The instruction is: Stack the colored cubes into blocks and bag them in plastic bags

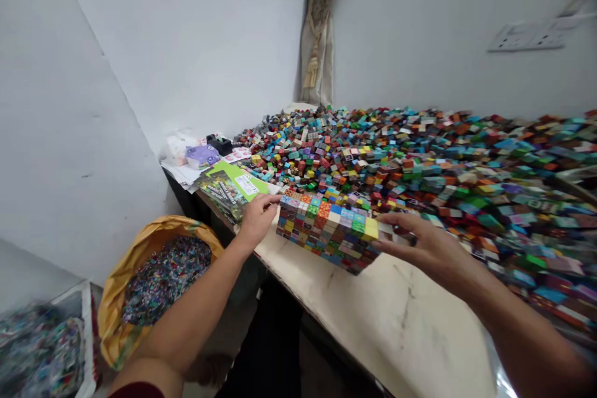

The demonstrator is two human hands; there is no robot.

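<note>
A long rectangular block of small multicoloured printed cubes (326, 230), stacked in rows, stands on the pale table top (396, 305) near its front edge. Against its left end presses my left hand (257, 221), fingers closed on the top corner. My right hand (422, 245) grips the opposite end, with the index finger near the top and the thumb lower on the side. The block is held between both hands. Behind it spreads a large heap of loose little cubes (354, 155), reaching close to my right hand.
Printed green cards or leaflets (228, 189) lie left of the block, with a purple packet (202, 155) and a black object (219, 144) beyond. On the floor stand a yellow sack (112, 311) of tiny colourful pieces and a white crate (88, 329). Walls border the table's back.
</note>
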